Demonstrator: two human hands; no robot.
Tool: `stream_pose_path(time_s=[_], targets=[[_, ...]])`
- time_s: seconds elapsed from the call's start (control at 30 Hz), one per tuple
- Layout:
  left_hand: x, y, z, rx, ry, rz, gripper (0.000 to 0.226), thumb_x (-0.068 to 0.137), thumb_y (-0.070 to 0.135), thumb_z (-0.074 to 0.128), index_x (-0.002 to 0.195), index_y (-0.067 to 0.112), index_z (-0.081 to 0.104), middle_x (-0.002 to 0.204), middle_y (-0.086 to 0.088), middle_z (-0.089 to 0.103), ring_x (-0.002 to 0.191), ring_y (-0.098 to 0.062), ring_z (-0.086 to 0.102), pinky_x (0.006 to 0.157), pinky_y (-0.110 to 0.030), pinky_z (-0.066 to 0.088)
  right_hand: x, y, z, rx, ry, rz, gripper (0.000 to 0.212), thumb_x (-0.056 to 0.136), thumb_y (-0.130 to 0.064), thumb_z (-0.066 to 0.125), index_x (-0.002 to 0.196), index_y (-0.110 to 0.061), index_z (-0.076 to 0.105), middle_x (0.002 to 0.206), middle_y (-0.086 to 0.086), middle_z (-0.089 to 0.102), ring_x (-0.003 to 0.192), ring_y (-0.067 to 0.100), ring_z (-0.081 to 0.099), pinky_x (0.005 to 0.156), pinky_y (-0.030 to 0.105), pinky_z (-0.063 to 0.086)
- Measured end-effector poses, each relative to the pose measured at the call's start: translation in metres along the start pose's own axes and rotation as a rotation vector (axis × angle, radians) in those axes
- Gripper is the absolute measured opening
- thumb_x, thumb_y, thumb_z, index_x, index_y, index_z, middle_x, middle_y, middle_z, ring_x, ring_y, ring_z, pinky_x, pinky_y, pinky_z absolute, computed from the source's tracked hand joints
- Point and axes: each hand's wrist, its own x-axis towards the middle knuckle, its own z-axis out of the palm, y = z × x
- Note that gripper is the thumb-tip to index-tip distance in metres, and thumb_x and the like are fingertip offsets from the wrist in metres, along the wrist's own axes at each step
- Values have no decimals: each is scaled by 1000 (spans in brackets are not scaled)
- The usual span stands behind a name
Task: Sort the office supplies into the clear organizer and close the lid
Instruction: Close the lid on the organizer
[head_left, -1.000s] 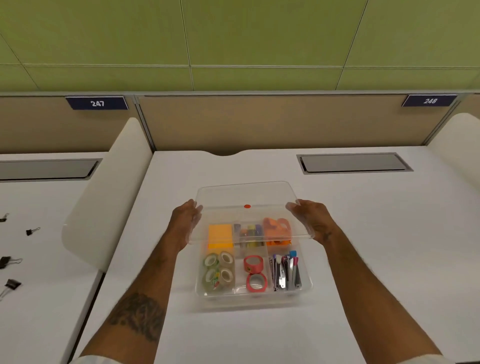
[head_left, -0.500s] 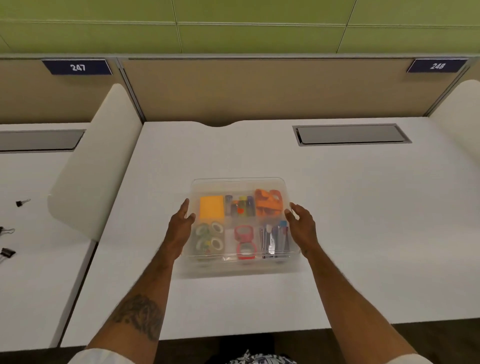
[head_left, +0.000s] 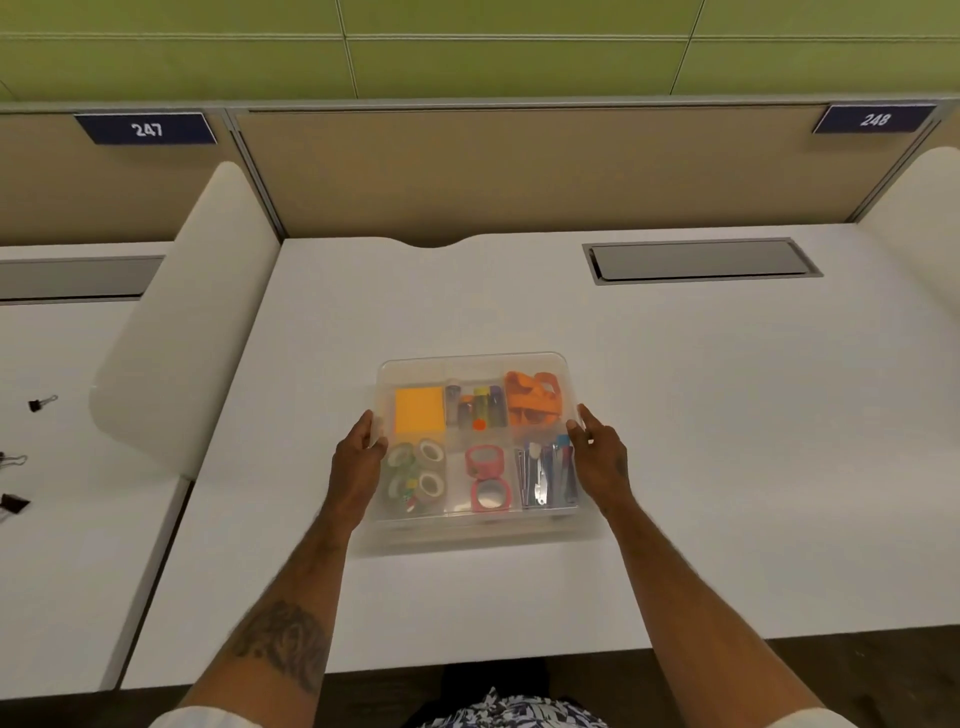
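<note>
The clear organizer stands in the middle of the white desk with its clear lid lying flat on top. Through the lid I see orange sticky notes, small coloured tubes, an orange tool, tape rolls, two red rings and several metal tools, each in its own compartment. My left hand grips the lid's left edge. My right hand holds the right edge, fingers pointing forward.
A white rounded divider separates this desk from the left one, where black binder clips lie loose. A grey cable hatch is set in the desk at the back right. Another divider stands far right.
The lid, held tilted above the back of the organizer a second ago, has come down flat onto it. Both hands slid toward me along its side edges.
</note>
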Motion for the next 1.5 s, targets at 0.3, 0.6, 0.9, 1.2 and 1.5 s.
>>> stream_pose_path(time_s=[0.3,0.6,0.9,1.2,1.5], targets=[[-26,-7,5,644,170,-105,68,96,65,19,113,11,57,110,-16,65,99,-36,62,76,-38,42,-6,4,8,-14,83,-6,49,101,-44,36,141,-18,46,132,11,60,120,30,57,101,42,45],[-34,-4,10,582,247,-207,85,90,73,22,97,0,65,100,-20,68,94,-37,64,74,-40,48,-9,2,5,-25,74,56,43,102,-42,34,128,-11,48,111,14,67,83,20,56,71,26,43],[-30,-14,10,318,189,-105,72,95,64,26,59,10,55,64,-9,61,65,-25,58,67,-34,45,-5,1,5,-89,15,45,43,102,-43,30,119,-9,50,102,10,66,77,19,56,68,28,41],[-13,-23,3,-64,67,-285,61,92,62,46,85,4,62,82,-11,63,78,-26,58,75,-37,48,-3,2,3,-35,-9,68,45,102,-45,29,114,-9,53,99,6,63,80,18,58,67,25,43],[43,16,-9,-109,89,-250,55,90,64,48,82,10,60,78,-8,62,70,-25,58,63,-34,48,38,-22,-2,48,52,154,54,101,-48,31,88,-6,62,89,12,65,82,27,61,73,32,45]])
